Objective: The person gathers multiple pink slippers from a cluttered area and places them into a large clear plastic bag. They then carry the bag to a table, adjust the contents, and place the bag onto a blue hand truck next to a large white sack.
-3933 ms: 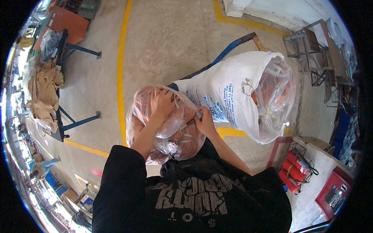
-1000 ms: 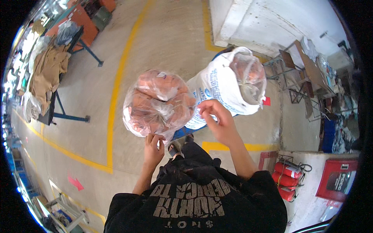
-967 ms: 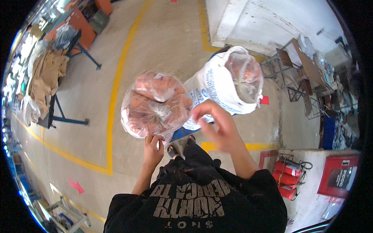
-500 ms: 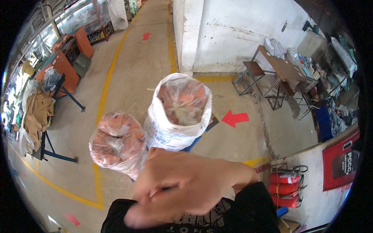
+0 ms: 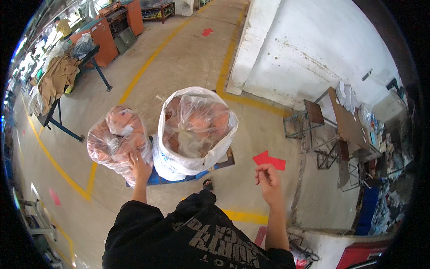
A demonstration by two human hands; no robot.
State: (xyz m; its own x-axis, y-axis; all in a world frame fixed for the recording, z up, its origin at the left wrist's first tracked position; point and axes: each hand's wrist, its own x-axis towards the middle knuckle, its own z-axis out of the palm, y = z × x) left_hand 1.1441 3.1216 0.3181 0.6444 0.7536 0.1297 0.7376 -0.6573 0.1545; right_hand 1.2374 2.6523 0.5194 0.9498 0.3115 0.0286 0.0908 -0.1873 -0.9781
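Observation:
My left hand (image 5: 140, 168) rests on the near right side of a clear plastic bag (image 5: 109, 150), its fingers spread. Orange-brown bundles show through this bag, and its top is gathered in the middle. My right hand (image 5: 269, 184) hangs in the air by a red floor arrow (image 5: 275, 162); its fingers curl loosely and I see nothing in them. Between the hands stands a big white sack (image 5: 168, 167), its rim rolled open. Inside the sack sits another clear bag (image 5: 197, 123) of orange-brown pieces, gathered at its top.
Bag and sack stand on a low blue platform (image 5: 179, 177). My sandalled foot (image 5: 208, 184) is close to its near edge. A table with brown cloth (image 5: 58, 80) stands at the left. To the right are a stool (image 5: 314, 112), a wooden desk (image 5: 347, 121) and a white wall (image 5: 318, 49).
My hands, in front of my chest before, have moved apart: the left onto the clear bag, the right out to the side. The view has shifted and turned, bringing my foot into sight.

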